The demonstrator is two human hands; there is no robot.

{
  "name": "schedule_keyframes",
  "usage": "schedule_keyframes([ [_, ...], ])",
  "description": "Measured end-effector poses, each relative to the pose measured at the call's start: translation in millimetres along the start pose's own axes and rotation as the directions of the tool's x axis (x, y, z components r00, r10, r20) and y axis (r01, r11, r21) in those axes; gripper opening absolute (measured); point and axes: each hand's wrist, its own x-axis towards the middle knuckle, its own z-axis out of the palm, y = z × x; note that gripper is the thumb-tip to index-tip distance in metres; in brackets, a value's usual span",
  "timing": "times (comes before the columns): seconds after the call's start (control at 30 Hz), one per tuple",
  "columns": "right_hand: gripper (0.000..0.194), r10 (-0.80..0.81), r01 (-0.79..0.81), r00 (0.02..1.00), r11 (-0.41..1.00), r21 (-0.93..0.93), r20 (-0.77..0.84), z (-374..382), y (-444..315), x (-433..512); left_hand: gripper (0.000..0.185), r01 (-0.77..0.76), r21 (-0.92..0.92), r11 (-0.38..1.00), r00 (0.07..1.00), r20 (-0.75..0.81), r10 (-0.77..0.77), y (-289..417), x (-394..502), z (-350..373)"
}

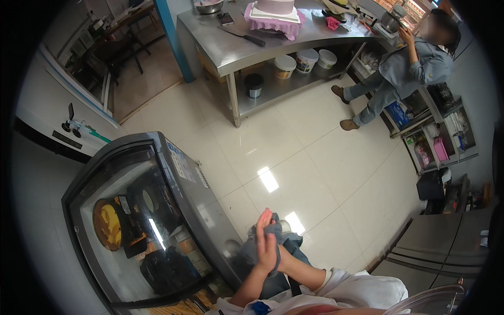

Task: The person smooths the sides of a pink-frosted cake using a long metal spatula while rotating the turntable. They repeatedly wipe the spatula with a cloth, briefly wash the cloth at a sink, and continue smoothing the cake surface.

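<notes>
My left hand (265, 248) is raised in front of my body with its fingers extended and thumb upright. Its palm presses on a grey cloth (278, 240). From the other side, my right hand (282, 258) meets the same cloth, so the cloth is squeezed between the two palms. Most of the right hand's fingers are hidden by the cloth and the left hand. Both hands are above my lap and legs, beside the glass-topped chest freezer (204, 220).
Beyond the tiled floor stands a steel worktable (212, 47) with a cake (274, 7), a spatula (254, 40) and a phone (225, 19). Tubs (285, 67) sit on its lower shelf. A person (417, 67) stands at right, holding something. A steel refrigerator (427, 244) is at lower right.
</notes>
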Motion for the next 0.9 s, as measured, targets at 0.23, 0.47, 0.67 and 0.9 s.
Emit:
schedule_keyframes([
  [0.23,0.027,-0.130,0.166,0.932,0.983,0.079,-0.340,6,-55,21,0.071,0.031,0.488,0.873,0.927,0.311,-0.207,1,-47,-10],
  [0.47,0.031,-0.140,0.133,0.983,0.989,0.068,0.116,51,-162,5,0.060,0.628,-0.258,0.734,0.771,0.334,-0.542,31,-59,-57],
  [0.67,0.045,0.168,-0.341,0.827,0.908,0.242,0.536,124,-126,-16,0.070,0.336,-0.663,0.669,0.939,0.183,-0.290,105,-13,-39],
  [0.9,0.059,0.383,-0.205,0.880,0.840,-0.503,0.281,164,-137,-29,0.034,0.231,-0.567,0.791,0.881,-0.223,-0.418,134,20,-4],
])
